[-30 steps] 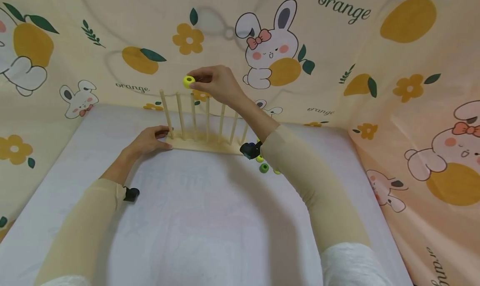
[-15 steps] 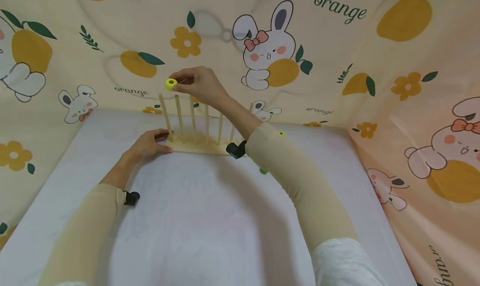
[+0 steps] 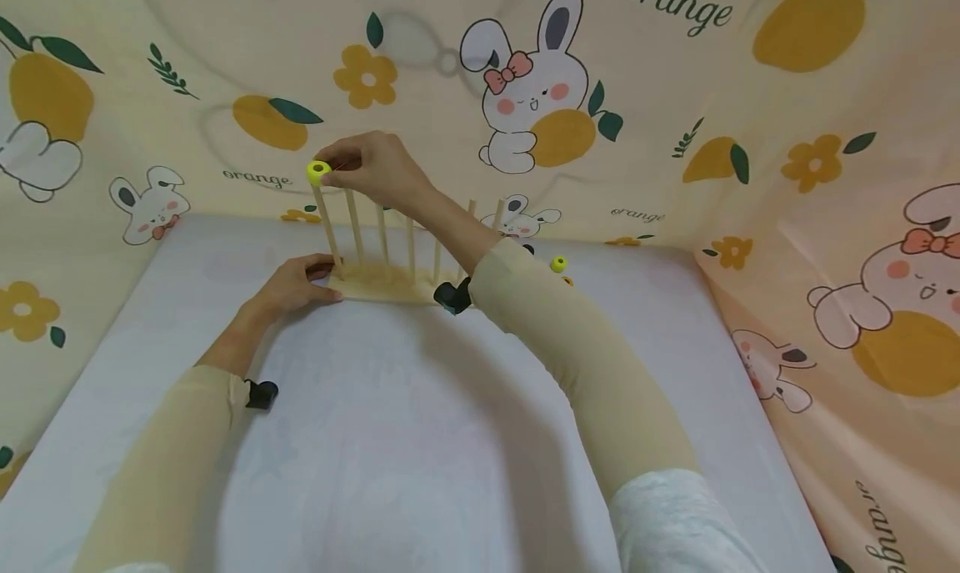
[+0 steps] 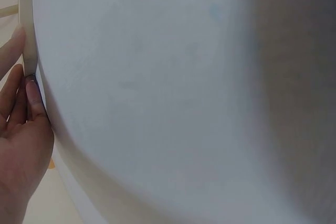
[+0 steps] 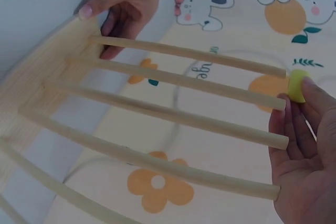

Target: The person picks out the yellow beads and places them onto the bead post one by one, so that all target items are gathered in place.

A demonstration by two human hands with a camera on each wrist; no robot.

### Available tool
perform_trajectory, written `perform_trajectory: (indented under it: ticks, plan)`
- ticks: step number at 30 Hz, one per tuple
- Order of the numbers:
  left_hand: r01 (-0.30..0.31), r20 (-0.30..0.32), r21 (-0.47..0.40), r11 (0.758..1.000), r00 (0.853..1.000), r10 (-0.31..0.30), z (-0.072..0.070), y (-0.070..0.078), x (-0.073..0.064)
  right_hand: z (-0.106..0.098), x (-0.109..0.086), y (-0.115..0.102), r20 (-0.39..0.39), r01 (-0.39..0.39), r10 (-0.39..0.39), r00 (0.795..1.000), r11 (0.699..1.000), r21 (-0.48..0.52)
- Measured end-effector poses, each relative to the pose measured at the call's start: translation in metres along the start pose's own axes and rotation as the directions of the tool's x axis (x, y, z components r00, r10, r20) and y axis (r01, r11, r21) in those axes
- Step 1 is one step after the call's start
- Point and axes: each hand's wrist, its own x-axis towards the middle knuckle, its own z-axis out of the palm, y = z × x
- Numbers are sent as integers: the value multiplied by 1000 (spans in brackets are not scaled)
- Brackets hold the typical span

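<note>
A wooden peg rack (image 3: 375, 289) stands on the white surface, its several upright pegs rising in a row from a flat base. My left hand (image 3: 294, 284) grips the left end of the base between thumb and fingers. In the left wrist view the thumb and fingers of the left hand (image 4: 23, 145) meet at the base's edge. My right hand (image 3: 384, 169) pinches a yellow bead (image 3: 311, 173) with a dark hole. That bead is right at the tip of the leftmost peg (image 3: 327, 227); in the right wrist view the bead (image 5: 297, 86) sits just at the peg's end.
Beyond the right forearm lie a loose yellow bead (image 3: 558, 263), a partly hidden orange bead (image 3: 567, 282) and a dark one (image 3: 528, 248). The right forearm crosses over the rack's right half. A patterned cloth (image 3: 427, 22) hangs close behind the rack.
My right hand has moved left with the yellow bead, from above the middle pegs to the leftmost peg's tip. The left hand has kept its grip on the base.
</note>
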Motion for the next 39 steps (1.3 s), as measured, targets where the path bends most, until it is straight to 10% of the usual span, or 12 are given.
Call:
perform_trajectory:
  ticks: [39]
  plan:
    - [-4,7,26,1000,1000,4,-2,0,-2,3,2,0,19,-49,51,999,995,-83]
